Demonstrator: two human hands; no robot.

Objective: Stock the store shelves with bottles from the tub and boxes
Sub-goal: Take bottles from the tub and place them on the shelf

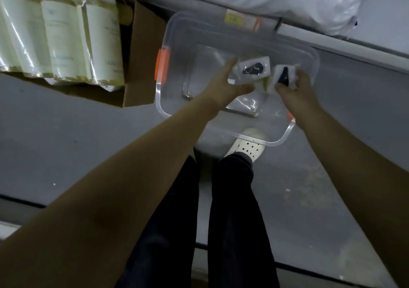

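Fingers [230, 66] of left hand [223, 82] are hovering spread open just beside a white packet [254, 68] inside clear tub [162, 108]. Right hand [295, 91] is gripping second packet [284, 75] to their right. Well left of fingers, cardboard box [141, 51] is holding wrapped bottles [64, 42].

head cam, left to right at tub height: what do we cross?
Shrink-wrapped packs → cardboard box → orange latch on the clear tub → left hand, open, reaching into the tub → white pack lying in it → right hand, gripping a second pack.
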